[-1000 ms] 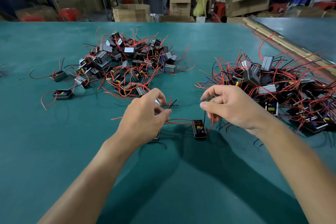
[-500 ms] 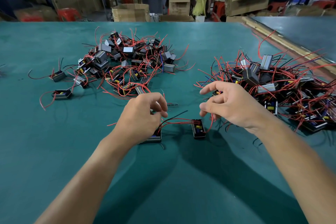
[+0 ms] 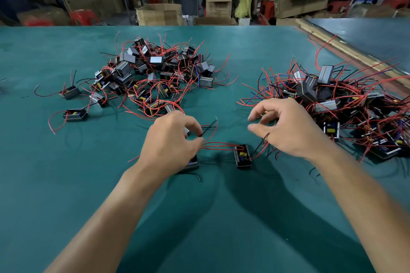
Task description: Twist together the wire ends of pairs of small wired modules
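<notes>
Pair in work sits at table centre, near edge. One module (image 3: 243,157) lies flat between the two hands, open side up, yellow part showing. Second module (image 3: 192,164) is half hidden under the left hand (image 3: 170,139). Red wires (image 3: 221,144) run from the first module leftward into the left hand's curled thumb and fingertips, which pinch them together; a black wire (image 3: 209,126) sticks up out of that pinch.

Right hand (image 3: 286,126) hovers just right of the first module, fingers loosely curved, thumb and forefinger tips apart. Another black lead (image 3: 258,147) rises from the module to the thumb's base; cannot tell if it is gripped.

Green table (image 3: 66,184). Left pile (image 3: 159,73) of modules beyond the left hand, right pile (image 3: 332,99) touching the right hand's far side. Two stray modules (image 3: 75,115) far left. Cardboard boxes (image 3: 218,2) behind the table.
</notes>
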